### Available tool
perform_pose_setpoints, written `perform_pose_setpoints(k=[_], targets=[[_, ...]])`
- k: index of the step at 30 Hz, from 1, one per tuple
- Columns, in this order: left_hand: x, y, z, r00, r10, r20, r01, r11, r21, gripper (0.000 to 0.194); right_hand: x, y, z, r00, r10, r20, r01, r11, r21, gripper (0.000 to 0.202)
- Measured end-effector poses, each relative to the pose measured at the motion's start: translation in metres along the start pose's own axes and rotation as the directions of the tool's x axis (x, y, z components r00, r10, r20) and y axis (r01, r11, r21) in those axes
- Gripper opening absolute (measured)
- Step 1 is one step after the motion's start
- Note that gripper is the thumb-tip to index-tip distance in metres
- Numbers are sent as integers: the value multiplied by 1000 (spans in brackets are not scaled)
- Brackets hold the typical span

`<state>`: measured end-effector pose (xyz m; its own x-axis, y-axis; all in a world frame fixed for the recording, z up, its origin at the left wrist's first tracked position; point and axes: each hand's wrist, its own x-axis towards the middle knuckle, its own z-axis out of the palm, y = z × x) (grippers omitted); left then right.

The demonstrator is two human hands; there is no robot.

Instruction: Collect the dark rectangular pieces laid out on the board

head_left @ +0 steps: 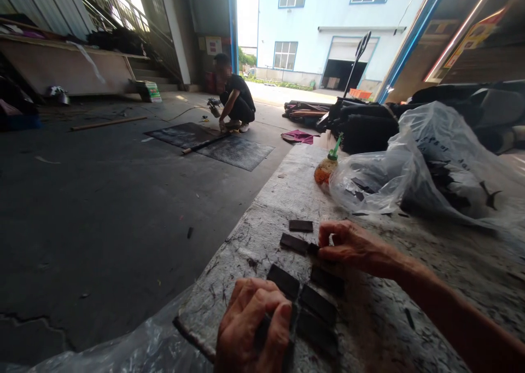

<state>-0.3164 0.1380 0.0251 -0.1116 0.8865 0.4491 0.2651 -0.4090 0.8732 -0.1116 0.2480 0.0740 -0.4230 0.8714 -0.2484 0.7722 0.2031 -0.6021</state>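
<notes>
My right hand (346,244) pinches a small black rectangular piece (313,249) between thumb and finger, low over the pale, fibre-strewn work surface (262,220). Near it lie flat black rectangular pieces: one at the back (301,226), one touching or close to the fingertips (293,243), and another below the hand (327,280). At the front, my left hand (254,324) has its fingers curled round a dark piece, largely hidden by the hand. Beside that hand are more black pieces (318,304), set close together in rows.
A clear plastic bag (435,159) with black scraps and a bottle (326,170) with a green spout stand at the back. Rolled dark material (365,121) lies behind. A person (235,97) crouches over dark sheets (235,150) on the floor. Plastic film (164,334) hangs at the front edge.
</notes>
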Motion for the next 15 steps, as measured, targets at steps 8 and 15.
perform_pose_setpoints(k=[8,15], targets=[[-2,-6,1,999,-34,15,34,999,7,14,5,18,8,998,59,-1,-55,937,346,10],[1,-5,0,991,-131,-8,130,990,-51,16,-3,24,-10,994,109,-1,-85,780,619,27]])
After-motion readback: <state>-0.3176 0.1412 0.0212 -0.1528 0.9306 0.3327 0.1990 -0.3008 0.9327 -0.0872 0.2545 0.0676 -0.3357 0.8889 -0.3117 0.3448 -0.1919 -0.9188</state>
